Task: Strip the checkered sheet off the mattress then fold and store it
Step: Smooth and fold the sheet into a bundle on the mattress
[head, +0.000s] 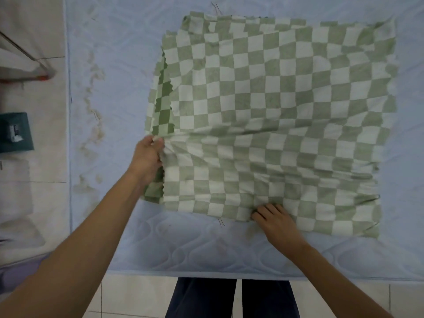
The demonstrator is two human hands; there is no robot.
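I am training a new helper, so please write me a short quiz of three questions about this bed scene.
1. True or false: the checkered sheet lies folded in layers on the mattress.
2. The left hand grips the sheet's: A) left edge B) far edge C) middle.
3. Fill in: the right hand holds the sheet's ____ edge, closest to the person.
Key: 1 true; 2 A; 3 near.

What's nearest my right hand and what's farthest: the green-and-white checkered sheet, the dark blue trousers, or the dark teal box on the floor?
1. Green-and-white checkered sheet: gripped by the right hand.
2. Dark blue trousers: below, past the mattress edge.
3. Dark teal box: far left, on the floor.
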